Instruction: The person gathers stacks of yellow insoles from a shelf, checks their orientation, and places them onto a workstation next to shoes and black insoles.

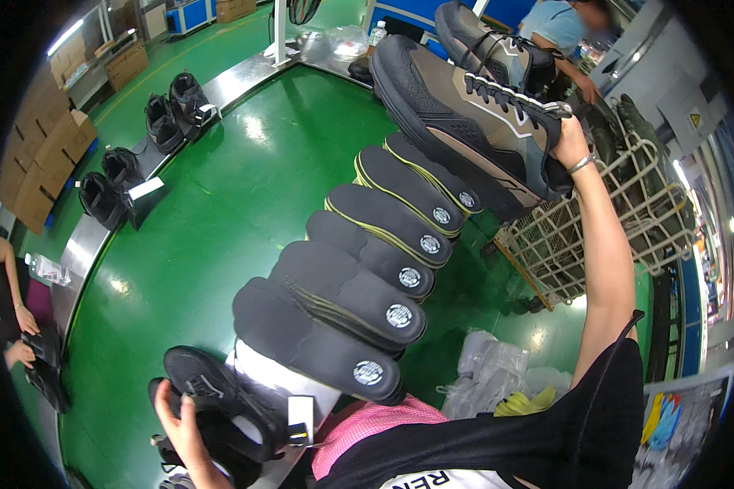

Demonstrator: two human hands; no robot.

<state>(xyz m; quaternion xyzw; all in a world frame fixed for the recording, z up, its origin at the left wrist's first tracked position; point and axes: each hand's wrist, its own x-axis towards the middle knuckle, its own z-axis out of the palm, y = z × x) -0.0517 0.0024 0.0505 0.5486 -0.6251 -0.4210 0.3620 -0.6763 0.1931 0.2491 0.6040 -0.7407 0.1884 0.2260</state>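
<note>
Raised at the upper right, my right hand (572,145) grips a brown and grey sneaker (473,106) with a black sole by its heel collar. A matching sneaker (497,50) shows behind it; whether my fingers hold that one too is hidden. At the lower left, my left hand (186,432) is open, thumb and fingers apart, beside black shoes (212,379). A white tag (300,414) lies at their right. Between my hands runs a row of stacked black insoles (347,293) with yellow-green edges and round white marks near the heels.
Pairs of black shoes (171,114) stand along the metal rim (220,85) of the green surface (196,212). A wire rack (603,220) stands at the right, near a co-worker (554,24). Another person's hands (24,334) hold black shoes at far left. Plastic bags (489,367) lie below.
</note>
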